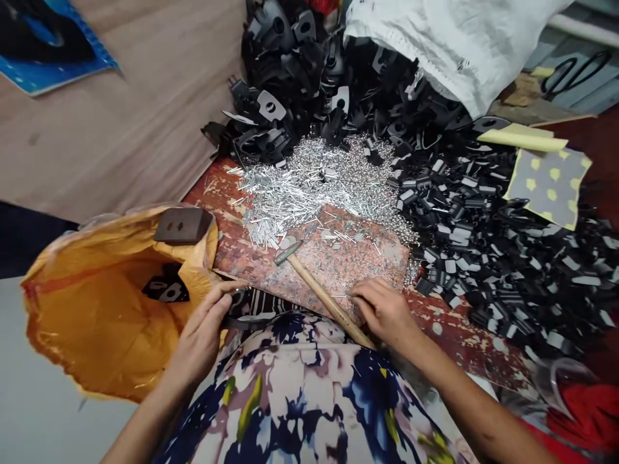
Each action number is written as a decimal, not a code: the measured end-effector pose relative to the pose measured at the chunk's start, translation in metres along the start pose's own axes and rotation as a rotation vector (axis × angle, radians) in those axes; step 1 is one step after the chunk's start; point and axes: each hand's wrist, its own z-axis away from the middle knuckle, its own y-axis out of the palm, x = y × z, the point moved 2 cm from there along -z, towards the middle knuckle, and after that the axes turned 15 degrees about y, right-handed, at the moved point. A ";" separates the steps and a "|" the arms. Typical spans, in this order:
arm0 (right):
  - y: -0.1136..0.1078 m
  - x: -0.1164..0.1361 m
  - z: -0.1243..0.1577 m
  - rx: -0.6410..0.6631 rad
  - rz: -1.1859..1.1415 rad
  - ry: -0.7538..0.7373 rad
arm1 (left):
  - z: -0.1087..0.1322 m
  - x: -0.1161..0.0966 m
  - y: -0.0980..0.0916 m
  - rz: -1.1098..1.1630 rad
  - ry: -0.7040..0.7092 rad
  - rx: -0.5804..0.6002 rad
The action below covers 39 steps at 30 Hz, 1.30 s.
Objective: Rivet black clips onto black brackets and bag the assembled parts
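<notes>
Fingers point(362, 298) of the right hand point(384, 312) curl narrowly over thin silver pins point(314, 187); left hand point(203, 332) spread wide

The hammer handle point(323, 295) vanishes under the right hand point(384, 312); whether its fingers point(362, 293) pinch one of the metal pins point(309, 187) is too small to tell. Far beyond them, the white sack point(464, 45) runs off the top edge.

Slab point(338, 254) mid-frame, bag point(87, 309) at lower left.
The hammer point(322, 293) lies on the slab between your hands: your left hand point(203, 335) at the bag's rim, your right hand point(382, 310) on the slab's near edge. The pin pile point(314, 180) spreads just above the slab, the heap of parts point(309, 77) above that, the clips point(493, 245) to the right, the sack point(459, 45) at upper right.
</notes>
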 end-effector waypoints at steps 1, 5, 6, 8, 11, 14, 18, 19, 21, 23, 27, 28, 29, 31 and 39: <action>0.002 -0.002 0.002 0.028 0.034 -0.020 | -0.001 0.003 0.004 0.083 -0.031 0.004; 0.020 0.004 -0.008 0.060 0.215 -0.143 | -0.007 0.012 0.025 0.376 -0.126 -0.004; 0.022 0.004 -0.014 0.044 0.263 -0.146 | -0.009 0.013 0.029 0.378 -0.118 -0.013; 0.020 0.000 -0.028 -0.002 0.330 -0.126 | -0.014 0.014 0.031 0.315 -0.054 -0.034; 0.007 -0.009 -0.046 -0.142 0.415 -0.079 | -0.019 0.015 0.028 0.179 0.065 -0.058; -0.004 -0.004 -0.051 -0.243 0.469 -0.062 | -0.020 0.021 0.025 0.144 0.089 -0.106; 0.008 0.026 -0.038 -0.019 0.380 -0.115 | -0.019 0.029 0.023 0.135 0.086 -0.123; 0.014 0.034 -0.035 0.033 0.370 -0.100 | -0.020 0.031 0.024 0.119 0.100 -0.114; 0.026 0.046 -0.034 0.088 0.402 -0.049 | -0.021 0.032 0.025 0.071 0.131 -0.080; 0.037 0.052 -0.037 0.119 0.462 -0.006 | -0.024 0.032 0.028 -0.006 0.168 -0.031; 0.041 0.041 -0.045 0.197 0.463 0.087 | -0.028 0.036 0.032 -0.134 0.236 0.001; 0.038 0.038 -0.045 0.205 0.438 0.074 | -0.029 0.038 0.032 -0.144 0.244 -0.005; 0.033 0.036 -0.044 0.191 0.408 0.032 | -0.029 0.040 0.033 -0.148 0.250 -0.011; 0.018 0.038 -0.038 0.105 0.336 -0.107 | -0.030 0.044 0.032 -0.160 0.265 -0.018; 0.015 0.063 -0.032 0.025 0.080 -0.309 | -0.031 0.054 0.033 -0.186 0.309 -0.067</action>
